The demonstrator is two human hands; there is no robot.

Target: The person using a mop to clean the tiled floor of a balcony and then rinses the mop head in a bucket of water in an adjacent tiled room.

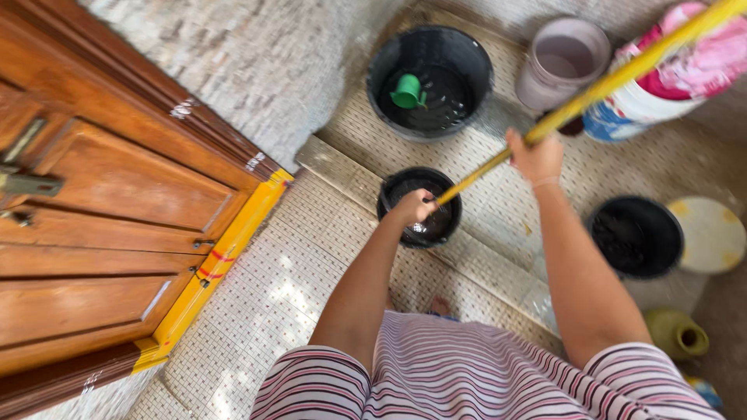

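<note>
We look down from head height at our own two bare arms reaching over a tiled floor point(272, 303). Both hands hold a long yellow pole point(599, 87) that slants from a small black bucket point(420, 206) at the centre up toward two o'clock, out of the picture. Our left hand point(412, 207) has its grip wrapped low on the pole, right over the bucket's mouth, likely to steer the hidden lower end inside. Our right hand point(535, 158) grips higher up, fist closed around the shaft, which would steady the long length.

The small bucket stands on a low step edge point(342, 167). At twelve o'clock sits a large black tub point(467, 66) with a green cup point(407, 92) floating in it. At one o'clock stands a pale pot point(562, 62); at three o'clock another black bucket point(636, 236). A wooden door point(93, 233) fills nine o'clock.
</note>
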